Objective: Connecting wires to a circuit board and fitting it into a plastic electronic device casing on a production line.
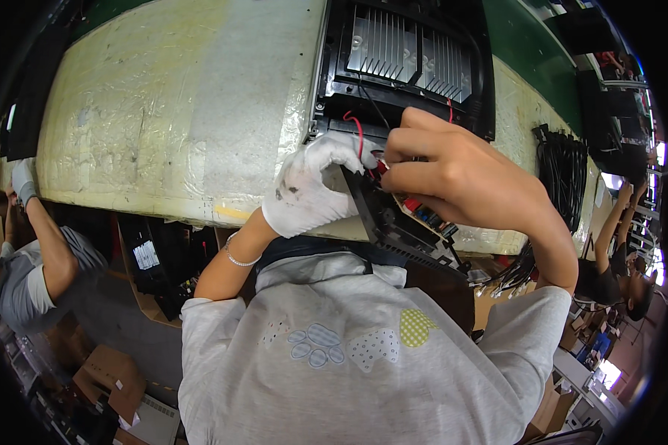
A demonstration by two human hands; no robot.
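Observation:
My left hand (312, 185), in a smudged white glove, is curled round the upper left edge of a tilted black plastic housing (393, 226). A circuit board (425, 215) with red and blue parts sits in that housing, partly covered by my right hand. A red wire (358, 127) loops up past the gloved fingertips. My bare right hand (453, 174) is closed, its thumb and forefinger pinched at a red piece of wire beside the left fingertips; its fingers hide most of that spot. Just beyond lies a larger black unit (479, 74) with silver heat-sink fins (382, 50).
A bundle of black cables (559, 174) lies on the film-covered table (148, 111) at the right. Under the table's left front stands a cardboard box (148, 297) with black parts. Co-workers are at the far left (44, 259) and far right (612, 274).

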